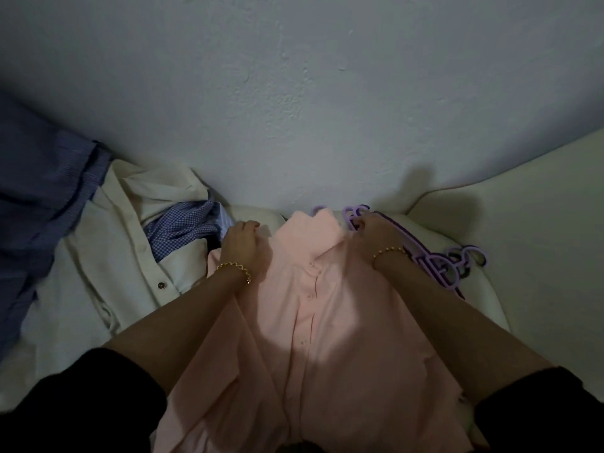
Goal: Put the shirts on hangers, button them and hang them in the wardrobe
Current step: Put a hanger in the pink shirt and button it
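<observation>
Working at the shoulders of the pink shirt (pixel 313 322), which lies front-up on a white cushioned surface (pixel 523 223), collar at the far end and hem toward the near edge. Left hand (pixel 242 243): fingers curled, gripping the shirt's left shoulder. Right hand (pixel 376 233): fingers curled into the right shoulder fabric, just beside a heap of spare purple hangers (pixel 447 263); whether they also catch a hanger, cannot tell. A purple hook (pixel 317 209) shows beyond the collar, so a hanger is judged to be inside the shirt. The placket appears closed down the visible length; top button hidden under the collar fold. Step in hand, by judgement: seating the shoulders squarely on the hanger after buttoning. Next move calls for taking the hook, lifting without letting the shoulders slip, and carrying to the wardrobe, which is not in view. To the left lie a cream shirt (pixel 130 223), a blue checked shirt (pixel 179 227) and a blue striped shirt (pixel 42 197), none on hangers.
</observation>
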